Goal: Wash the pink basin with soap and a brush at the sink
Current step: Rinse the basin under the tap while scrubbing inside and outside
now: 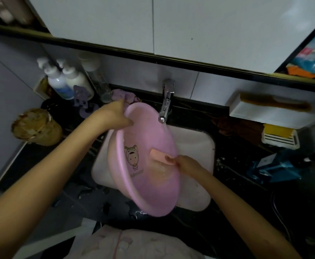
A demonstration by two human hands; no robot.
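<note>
Pink basin (145, 165) was tilted on edge over the white sink (196, 143), inside facing right, cartoon print visible. Left hand (115, 114) gripped its upper rim, fingers curled closed over the edge. Right hand (188, 163) was closed around an orange brush (161, 156) pressed against the basin's inner wall. Faucet (167, 101) ran water onto the rim. Dark tabletop (237, 146) surrounded the sink.
</note>
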